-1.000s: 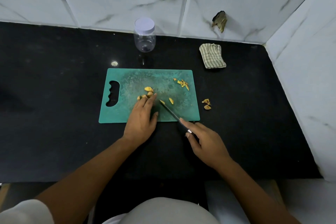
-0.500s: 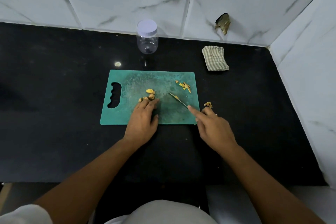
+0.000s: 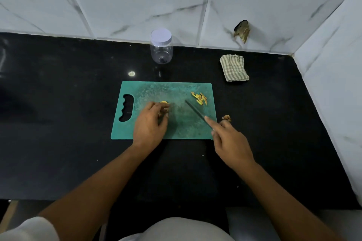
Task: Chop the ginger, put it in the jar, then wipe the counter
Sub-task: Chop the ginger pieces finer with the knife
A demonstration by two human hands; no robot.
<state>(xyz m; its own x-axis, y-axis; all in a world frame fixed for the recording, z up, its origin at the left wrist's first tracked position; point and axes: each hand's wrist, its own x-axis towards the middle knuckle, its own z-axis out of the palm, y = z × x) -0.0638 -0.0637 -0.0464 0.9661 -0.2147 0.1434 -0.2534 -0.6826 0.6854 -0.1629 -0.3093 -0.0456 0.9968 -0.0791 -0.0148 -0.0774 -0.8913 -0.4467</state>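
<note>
- Head view: left hand (image 3: 149, 123) sits on the board (image 3: 182, 90) near its middle. The fingers are curled down over the ginger (image 3: 163, 102), clawed to pin it for the cut. The fingertips are blurred, so the exact grip is unclear.
- Right hand (image 3: 230, 143) is wrapped round the handle of the knife (image 3: 195, 110), index finger laid along the spine, probably for control. The blade angles in over the board's right half, pointing at its far edge, apart from the left hand.
- Cut slices (image 3: 199, 99) are piled by the board's far right corner, likely pushed aside to keep the cutting zone free.
- Scraps (image 3: 226, 118) lie on the counter (image 3: 58, 103) just off the board's right edge, touching the right hand's knuckles or nearly so. They look like peel or trimmings; can't confirm.
- Jar (image 3: 161, 53) stands upright at the counter's back edge by the wall, beyond the board's far edge. The lid (image 3: 161, 35) is on and no ginger is inside. The dark patch at its base is probably the counter showing through.
- Cloth (image 3: 234, 67) lies folded near the counter's back right corner, well apart from the board and parked for the wipe.
- Judgement: chopping is under way. Jar still needs opening and filling, and the wipe isn't started.
</note>
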